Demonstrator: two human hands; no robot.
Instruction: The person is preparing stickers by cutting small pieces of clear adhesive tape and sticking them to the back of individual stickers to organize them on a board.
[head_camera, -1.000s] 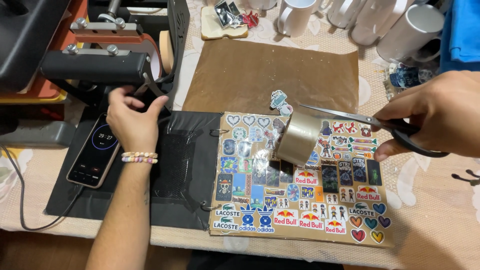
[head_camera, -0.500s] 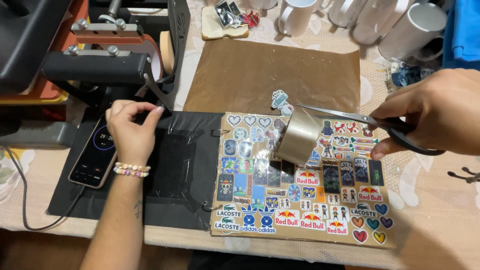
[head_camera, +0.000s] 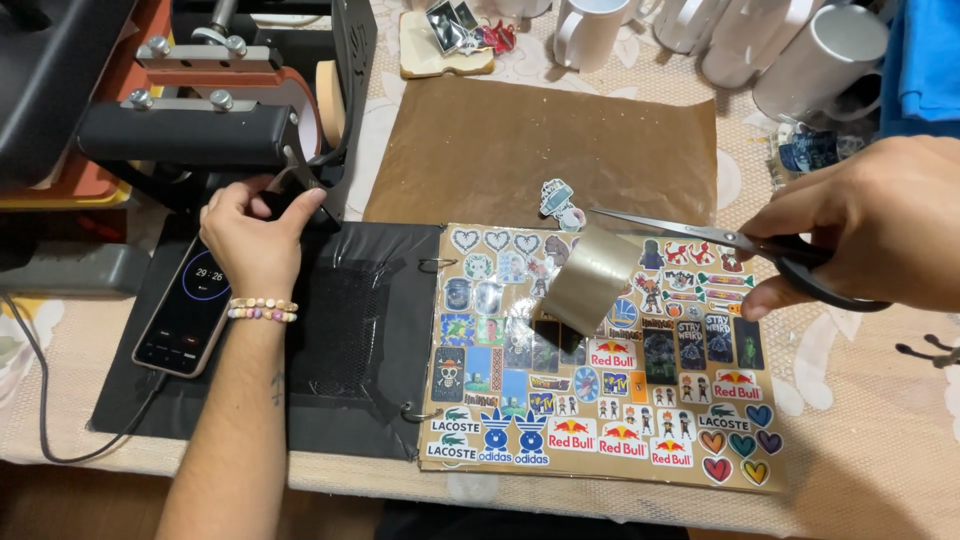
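At the far left a phone (head_camera: 188, 305) lies on a black mat (head_camera: 340, 400), its cable running off the bench's (head_camera: 880, 440) near edge. Just above it the left hand (head_camera: 255, 240) closes its grip on the black handle (head_camera: 300, 190) of the press machine (head_camera: 200, 130). Bare mat lies open between that wrist and the sticker sheet (head_camera: 600, 400), whose clear film (head_camera: 590, 280) curls up at centre. The right hand (head_camera: 870, 225) grips scissors (head_camera: 720, 245), blades nearly shut, tips over the sheet's upper edge. Brown paper (head_camera: 540, 150) lies behind; white mugs (head_camera: 800, 50) crowd the far right corner.
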